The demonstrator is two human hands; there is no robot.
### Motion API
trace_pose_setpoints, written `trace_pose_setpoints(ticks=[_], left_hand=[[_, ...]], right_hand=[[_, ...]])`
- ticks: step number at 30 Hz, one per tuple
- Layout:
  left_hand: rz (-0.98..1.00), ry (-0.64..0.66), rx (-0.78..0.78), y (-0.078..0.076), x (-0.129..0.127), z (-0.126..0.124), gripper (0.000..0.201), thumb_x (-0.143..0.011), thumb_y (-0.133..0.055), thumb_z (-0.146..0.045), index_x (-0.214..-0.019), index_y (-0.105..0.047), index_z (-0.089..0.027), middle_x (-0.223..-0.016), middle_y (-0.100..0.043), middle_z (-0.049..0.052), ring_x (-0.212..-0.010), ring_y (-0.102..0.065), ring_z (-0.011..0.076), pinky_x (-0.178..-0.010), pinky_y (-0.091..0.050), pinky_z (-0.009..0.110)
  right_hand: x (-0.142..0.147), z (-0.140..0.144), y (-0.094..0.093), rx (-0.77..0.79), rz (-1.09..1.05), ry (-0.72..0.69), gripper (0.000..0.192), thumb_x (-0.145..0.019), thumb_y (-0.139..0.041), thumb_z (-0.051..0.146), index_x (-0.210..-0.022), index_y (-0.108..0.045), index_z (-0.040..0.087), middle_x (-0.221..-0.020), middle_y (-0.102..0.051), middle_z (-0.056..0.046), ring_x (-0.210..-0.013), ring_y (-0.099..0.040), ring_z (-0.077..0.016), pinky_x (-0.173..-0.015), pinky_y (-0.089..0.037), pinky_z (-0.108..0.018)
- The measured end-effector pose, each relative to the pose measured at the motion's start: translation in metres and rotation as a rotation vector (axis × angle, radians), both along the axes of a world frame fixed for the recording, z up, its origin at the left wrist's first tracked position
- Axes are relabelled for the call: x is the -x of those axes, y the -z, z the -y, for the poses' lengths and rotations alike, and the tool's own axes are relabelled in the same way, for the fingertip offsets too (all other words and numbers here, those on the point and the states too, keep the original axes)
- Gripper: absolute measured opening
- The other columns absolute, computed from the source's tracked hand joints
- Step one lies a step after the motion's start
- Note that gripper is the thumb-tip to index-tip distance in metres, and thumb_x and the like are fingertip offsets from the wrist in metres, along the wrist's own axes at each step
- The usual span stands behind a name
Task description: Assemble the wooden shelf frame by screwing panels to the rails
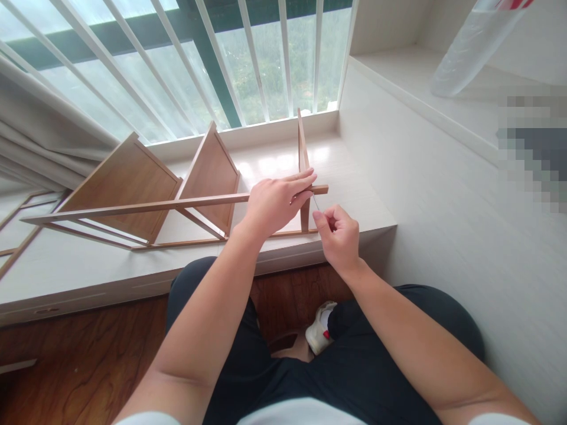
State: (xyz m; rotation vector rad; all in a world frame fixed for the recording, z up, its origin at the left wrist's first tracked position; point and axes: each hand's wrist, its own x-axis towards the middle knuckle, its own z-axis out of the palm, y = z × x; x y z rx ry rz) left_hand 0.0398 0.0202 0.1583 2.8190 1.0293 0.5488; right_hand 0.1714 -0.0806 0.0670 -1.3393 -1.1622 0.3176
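Observation:
A brown wooden shelf frame (pixel 195 202) lies on its side on the pale window ledge, its boards standing up between long rails. Near the right end of the upper rail, my left hand (pixel 277 198) is closed over the wood, fingers stretched across the rail and thumb low by the joint. Just to the right and below, my right hand (pixel 339 233) pinches a thin metal hex key (pixel 315 202). Its far tip reaches the rail by the right-hand board (pixel 303 141); the exact contact is hidden by my left fingers.
Another wooden frame piece (pixel 18 236) lies at the far left beside a grey curtain (pixel 39 124). Barred windows (pixel 248 65) rise behind the ledge (pixel 367 195). At right are a pale panel (pixel 443 206) and a shelf holding a translucent container (pixel 473 53). My knees are close to the ledge.

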Motion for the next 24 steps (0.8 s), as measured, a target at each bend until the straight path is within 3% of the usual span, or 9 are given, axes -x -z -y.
trace_pose_setpoints(ticks=[5, 14, 17, 20, 24], left_hand=[[-0.018, -0.015, 0.007, -0.001, 0.000, 0.000, 0.041, -0.106, -0.051, -0.031, -0.143, -0.063, -0.046, -0.149, -0.057, -0.012, -0.118, -0.070, 0.0271, -0.094, -0.057, 0.039], [-0.017, -0.014, 0.001, 0.000, 0.000, 0.000, 0.041, -0.106, -0.052, -0.032, -0.143, -0.062, -0.047, -0.149, -0.056, -0.013, -0.117, -0.070, 0.0264, -0.095, -0.056, 0.040], [0.000, -0.009, 0.007, 0.000, 0.000, 0.001, 0.041, -0.106, -0.052, -0.030, -0.142, -0.062, -0.048, -0.148, -0.057, -0.013, -0.121, -0.068, 0.0259, -0.096, -0.056, 0.039], [0.005, -0.011, 0.010, -0.001, -0.001, 0.002, 0.042, -0.106, -0.053, -0.030, -0.142, -0.063, -0.048, -0.148, -0.057, -0.014, -0.123, -0.067, 0.0255, -0.097, -0.056, 0.038], [-0.022, -0.031, 0.028, -0.003, -0.001, 0.003, 0.041, -0.106, -0.052, -0.031, -0.142, -0.063, -0.048, -0.149, -0.056, -0.013, -0.122, -0.068, 0.0265, -0.097, -0.056, 0.039]], right_hand=[[0.004, 0.002, -0.002, 0.078, -0.151, -0.106, 0.047, -0.100, -0.059, 0.051, -0.065, -0.047, 0.022, -0.052, -0.043, 0.005, -0.051, -0.039, -0.0110, -0.054, -0.034, -0.027], [0.009, -0.001, -0.008, 0.161, -0.719, -0.542, 0.038, -0.096, -0.057, 0.053, -0.077, -0.059, 0.020, -0.049, -0.050, 0.004, -0.042, -0.043, -0.0108, -0.040, -0.032, -0.023], [0.006, -0.003, -0.011, 0.189, -0.800, -0.636, 0.036, -0.093, -0.058, 0.051, -0.077, -0.060, 0.020, -0.049, -0.049, 0.005, -0.040, -0.041, -0.0100, -0.039, -0.030, -0.022], [0.004, -0.004, -0.012, 0.199, -0.766, -0.650, 0.036, -0.094, -0.058, 0.052, -0.078, -0.059, 0.020, -0.050, -0.050, 0.005, -0.040, -0.041, -0.0100, -0.039, -0.030, -0.022], [0.003, -0.004, -0.008, 0.192, -0.594, -0.498, 0.036, -0.095, -0.060, 0.056, -0.085, -0.052, 0.022, -0.052, -0.050, 0.007, -0.042, -0.043, -0.0103, -0.041, -0.032, -0.022]])
